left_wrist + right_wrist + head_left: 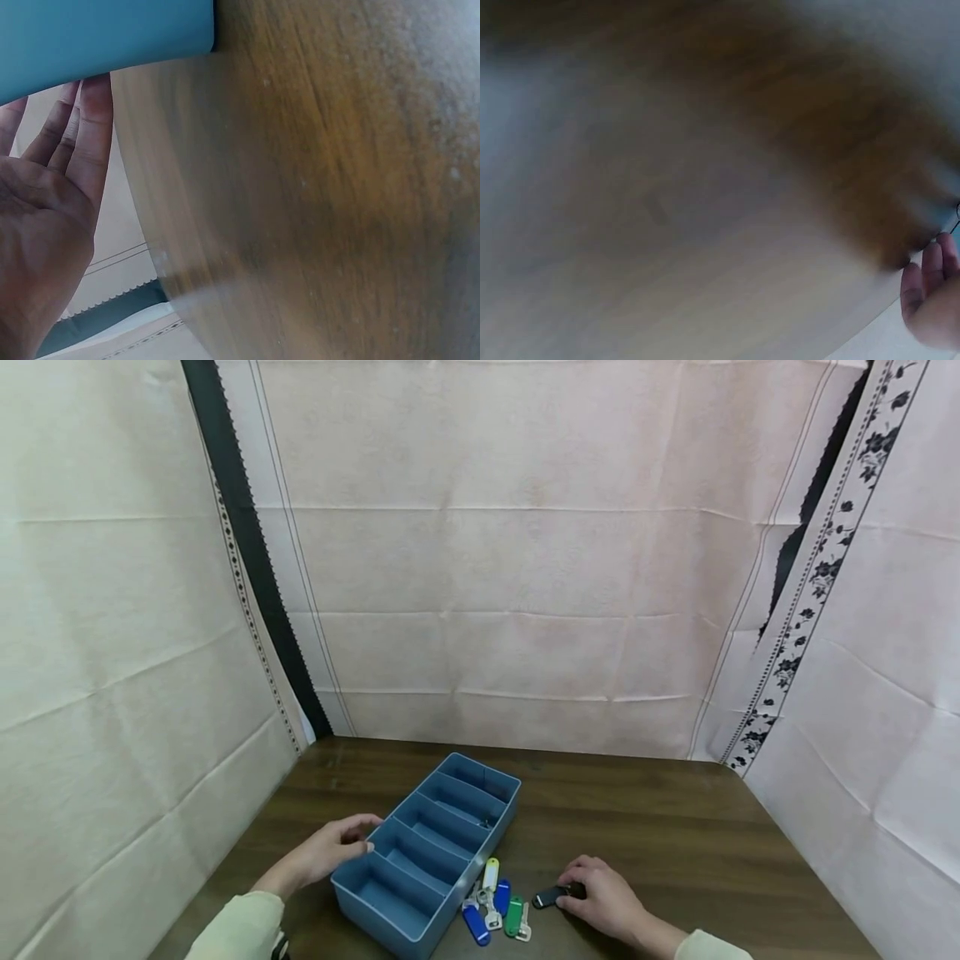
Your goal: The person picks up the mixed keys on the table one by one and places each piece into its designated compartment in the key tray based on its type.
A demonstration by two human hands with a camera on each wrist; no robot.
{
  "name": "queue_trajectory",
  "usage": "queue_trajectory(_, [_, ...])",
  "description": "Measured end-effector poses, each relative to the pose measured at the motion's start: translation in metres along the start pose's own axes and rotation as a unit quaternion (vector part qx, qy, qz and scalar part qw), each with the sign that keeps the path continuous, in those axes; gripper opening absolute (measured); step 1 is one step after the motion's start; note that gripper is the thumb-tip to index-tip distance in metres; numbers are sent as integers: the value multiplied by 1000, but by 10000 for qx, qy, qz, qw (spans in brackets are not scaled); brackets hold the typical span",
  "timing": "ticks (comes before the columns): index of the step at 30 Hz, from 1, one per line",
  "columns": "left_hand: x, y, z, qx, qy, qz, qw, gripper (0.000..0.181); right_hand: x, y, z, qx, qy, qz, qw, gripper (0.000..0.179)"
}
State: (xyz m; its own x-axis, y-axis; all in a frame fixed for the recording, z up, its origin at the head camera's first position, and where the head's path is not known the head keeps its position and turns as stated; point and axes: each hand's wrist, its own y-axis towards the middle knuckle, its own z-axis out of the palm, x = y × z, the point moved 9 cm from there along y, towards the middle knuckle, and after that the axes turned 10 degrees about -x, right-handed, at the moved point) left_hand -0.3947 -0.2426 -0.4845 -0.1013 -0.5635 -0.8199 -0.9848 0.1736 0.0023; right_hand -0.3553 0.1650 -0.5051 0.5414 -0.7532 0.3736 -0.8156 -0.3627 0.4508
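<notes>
In the head view, a blue box (390, 935) with five compartments in a row lies aslant at the lower middle of the frame, on a brown wooden table (660, 827). The left hand (330, 852) is at the box's left long side, low and left of centre, thumb and fingers a little apart, with the tips at the rim; in the left wrist view the fingers reach out nearly straight to the box's wall at the upper left. The right hand (600, 897), low and right of centre, has its fingers curled in and holds a black tag (549, 897) just above or on the table, I cannot tell which; in the right wrist view this hand shows only at the lower right edge, and much of that picture is blurred. Between box and right hand, at the bottom of the frame, lies a cluster of keys (492, 918) with tags: a yellow tag (491, 874) at the top, blue tags (476, 925) at the left and middle, and a green tag (513, 916) at the right. Something small and dark, too small to name, lies inside the box's upper part. Pale cloth (480, 560) fills the upper frame and both sides.
</notes>
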Motion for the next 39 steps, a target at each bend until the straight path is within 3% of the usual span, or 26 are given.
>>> queue_trajectory(7, [3,0,-1,-65,47,-222,9997,42,-7,3,0,-278,-416,727,9961,15])
queue_trajectory(12, [0,2,0,-13,37,-149,9999,41,-13,4,-7,-609,-660,1063,9903,17])
queue_trajectory(22, [1,2,-1,-54,157,-149,9998,41,-19,3,-11,-640,-696,1208,9882,19])
queue_trajectory(30, [5,0,-1,-62,103,-210,9997,41,-21,0,-21,-906,-928,1192,9844,18])
queue_trajectory(34, [5,-1,-2,-57,121,-279,9995,40,-22,4,-17,-735,-883,1166,9865,19])
queue_trajectory(39, [0,1,-1,-5,152,-141,9998,40,-24,8,-13,-399,-737,1192,9893,19])
